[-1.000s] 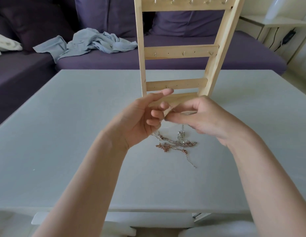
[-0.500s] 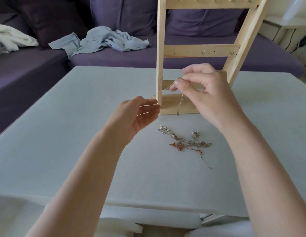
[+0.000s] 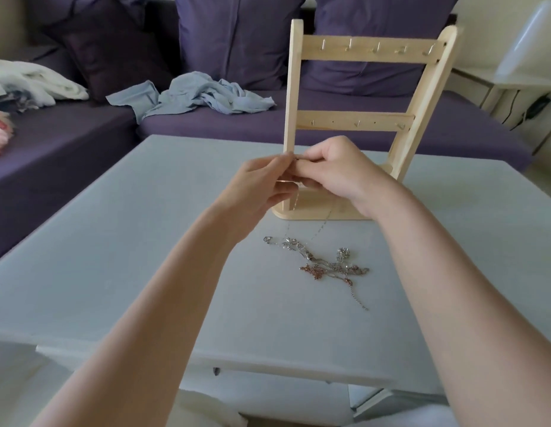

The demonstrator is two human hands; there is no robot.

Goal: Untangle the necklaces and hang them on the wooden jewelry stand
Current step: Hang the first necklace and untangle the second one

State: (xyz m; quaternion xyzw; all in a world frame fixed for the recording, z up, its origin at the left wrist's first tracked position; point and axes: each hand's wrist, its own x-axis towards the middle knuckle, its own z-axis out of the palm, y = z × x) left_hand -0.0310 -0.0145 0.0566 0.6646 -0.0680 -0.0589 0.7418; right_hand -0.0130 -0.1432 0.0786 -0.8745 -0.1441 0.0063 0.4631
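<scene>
The grey-white table (image 3: 113,272) fills the lower two thirds of the frame, and the wooden jewelry stand (image 3: 354,124) stands upright on it at centre right, its top rail near the upper edge. Every hook that shows on the top and middle rails is bare; the lowest rail is hidden behind the hands, so I cannot tell what is on it. On that showing, no necklace is hung yet, and the hanging part of the task looks wholly undone.

Both forearms reach up from the bottom corners and meet in front of the stand's lower part. The left hand (image 3: 261,186) and the right hand (image 3: 339,171) have their fingertips pressed together at the middle of the frame, each with its fingers curled in to pinch something small and dark, most likely the clasp or an end of a fine chain (image 3: 322,224). Faint thin strands drop from the hands across the stand's base toward the table; whether they are free of the heap I cannot tell.

The tangle of necklaces (image 3: 326,266) lies on the table just below the stand's base, right of centre: silver and rose-coloured chains knotted together, with one loose tail trailing toward the lower right. Judged from this, one chain is being worked on and the rest remain to be separated and hung.
</scene>
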